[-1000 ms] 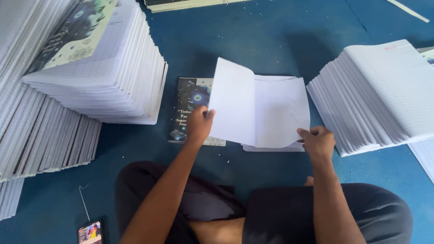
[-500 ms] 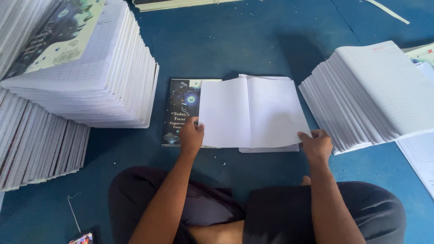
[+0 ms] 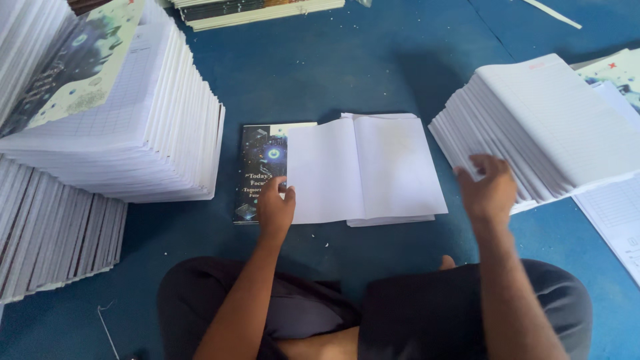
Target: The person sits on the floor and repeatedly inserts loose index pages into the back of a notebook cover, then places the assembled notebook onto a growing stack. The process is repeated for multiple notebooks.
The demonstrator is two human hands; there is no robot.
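The open booklet (image 3: 365, 170) is laid flat on the blue floor (image 3: 347, 60), pinned at its left edge by the left hand (image 3: 275, 210). The right hand (image 3: 489, 189) is raised, open and empty, near the right stack (image 3: 553, 127). The pages are judged thin and floppy, best gripped at the spine.

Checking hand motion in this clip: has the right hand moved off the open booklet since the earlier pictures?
Yes. The right hand has left the open booklet and gone rightward, toward the stack of ruled sheets.

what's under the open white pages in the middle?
A dark printed cover pokes out at the left of the white pages, left hand on their edge. Blue floor around; the rest of the cover is hidden.
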